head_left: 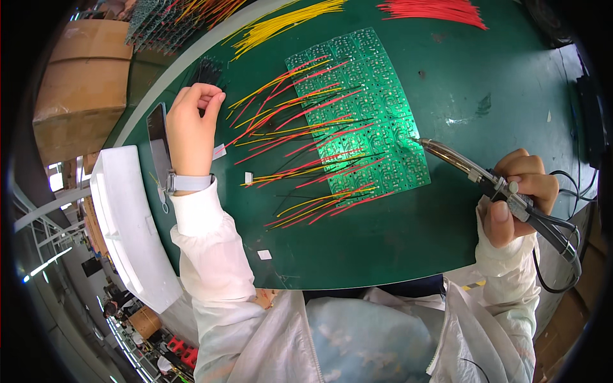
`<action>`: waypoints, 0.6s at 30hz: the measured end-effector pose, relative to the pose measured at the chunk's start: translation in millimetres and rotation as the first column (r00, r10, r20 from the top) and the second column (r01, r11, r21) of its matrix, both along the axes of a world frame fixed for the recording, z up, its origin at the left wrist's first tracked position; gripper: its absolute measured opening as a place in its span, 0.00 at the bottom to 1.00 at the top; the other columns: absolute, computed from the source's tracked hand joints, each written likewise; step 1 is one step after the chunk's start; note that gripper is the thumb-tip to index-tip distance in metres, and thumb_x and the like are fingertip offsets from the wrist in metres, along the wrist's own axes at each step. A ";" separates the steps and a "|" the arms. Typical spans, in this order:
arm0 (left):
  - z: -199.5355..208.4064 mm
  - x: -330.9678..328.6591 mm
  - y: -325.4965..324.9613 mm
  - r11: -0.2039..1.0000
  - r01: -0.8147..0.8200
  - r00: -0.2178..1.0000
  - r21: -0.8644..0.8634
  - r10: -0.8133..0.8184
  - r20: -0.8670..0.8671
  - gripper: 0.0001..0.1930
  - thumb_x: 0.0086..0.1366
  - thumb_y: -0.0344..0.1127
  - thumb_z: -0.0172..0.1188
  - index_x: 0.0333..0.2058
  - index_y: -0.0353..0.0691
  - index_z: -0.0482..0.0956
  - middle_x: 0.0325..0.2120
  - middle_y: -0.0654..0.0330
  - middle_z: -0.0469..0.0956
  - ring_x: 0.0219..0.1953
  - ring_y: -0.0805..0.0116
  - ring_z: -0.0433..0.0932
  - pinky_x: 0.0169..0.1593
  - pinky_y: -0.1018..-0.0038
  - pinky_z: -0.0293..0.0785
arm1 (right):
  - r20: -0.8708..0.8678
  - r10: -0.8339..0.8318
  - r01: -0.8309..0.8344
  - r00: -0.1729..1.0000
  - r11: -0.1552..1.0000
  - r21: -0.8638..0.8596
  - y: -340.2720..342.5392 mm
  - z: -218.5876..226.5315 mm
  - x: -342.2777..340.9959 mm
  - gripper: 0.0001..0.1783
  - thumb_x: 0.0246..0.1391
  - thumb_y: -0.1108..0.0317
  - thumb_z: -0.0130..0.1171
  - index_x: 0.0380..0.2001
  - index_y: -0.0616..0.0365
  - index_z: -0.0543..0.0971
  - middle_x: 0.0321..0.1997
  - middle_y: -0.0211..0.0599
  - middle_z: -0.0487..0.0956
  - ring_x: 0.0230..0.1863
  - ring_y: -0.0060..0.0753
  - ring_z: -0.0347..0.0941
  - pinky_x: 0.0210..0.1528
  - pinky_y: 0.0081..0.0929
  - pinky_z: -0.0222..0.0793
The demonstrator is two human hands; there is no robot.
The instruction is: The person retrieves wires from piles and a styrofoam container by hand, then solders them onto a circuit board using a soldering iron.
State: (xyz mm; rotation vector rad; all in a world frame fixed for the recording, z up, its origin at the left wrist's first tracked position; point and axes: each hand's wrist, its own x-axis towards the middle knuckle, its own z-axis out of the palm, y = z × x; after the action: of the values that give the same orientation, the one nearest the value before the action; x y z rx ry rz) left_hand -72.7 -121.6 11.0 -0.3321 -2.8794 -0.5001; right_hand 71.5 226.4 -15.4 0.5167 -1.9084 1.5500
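My right hand (520,191) grips a soldering iron (450,155) with a metal barrel and a black cable. Its tip meets the right part of a green circuit board panel (383,76). Red, yellow and black wires (306,99) stand attached in rows along the panel's left side, their loose ends reaching left. Over at the left, the fingers of my left hand (191,124) are pinched together beside a bundle of black wires (209,69). Whether a wire sits between those fingertips is too small to tell.
Bundles of yellow wires (287,24) and red wires (437,11) lie at the table's far side. A phone (157,124) rests left of my wrist, near a white foam block (128,223). Cardboard boxes (83,89) stand beyond the left edge. Small white pieces (264,255) dot the green mat.
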 end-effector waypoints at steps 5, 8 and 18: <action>-4.7 -8.0 5.3 1.000 0.006 1.000 0.007 -0.006 -0.025 0.03 0.53 0.28 0.58 0.26 0.36 0.75 0.21 0.59 0.72 0.22 0.68 0.71 0.28 0.74 0.67 | -0.003 0.010 -0.010 1.000 1.000 -0.002 2.7 -2.7 -1.1 0.18 0.37 0.68 0.60 0.29 0.59 0.62 0.25 0.38 0.66 0.19 0.28 0.62 0.21 0.23 0.58; -0.4 -6.8 7.8 0.998 0.023 0.999 -0.058 -0.025 -0.030 0.04 0.54 0.29 0.58 0.26 0.35 0.75 0.22 0.59 0.72 0.23 0.68 0.72 0.29 0.74 0.67 | -0.006 0.021 -0.021 1.000 1.000 0.002 2.5 -1.3 -1.2 0.18 0.37 0.68 0.60 0.29 0.59 0.62 0.25 0.38 0.66 0.19 0.28 0.62 0.21 0.23 0.58; 24.6 11.5 11.3 0.996 0.088 0.991 -0.023 -0.090 -0.101 0.04 0.57 0.28 0.55 0.27 0.34 0.73 0.23 0.58 0.71 0.25 0.68 0.71 0.31 0.75 0.67 | -0.006 0.033 -0.033 0.999 0.999 -0.001 -3.0 1.8 -0.5 0.18 0.37 0.68 0.60 0.29 0.60 0.63 0.25 0.39 0.66 0.19 0.28 0.62 0.22 0.23 0.59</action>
State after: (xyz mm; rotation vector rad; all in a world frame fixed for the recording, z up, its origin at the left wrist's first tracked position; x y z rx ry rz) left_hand -61.2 -110.3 35.5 -0.4773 -2.7819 -0.4572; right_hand 71.0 223.4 -13.6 0.5550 -1.9030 1.5684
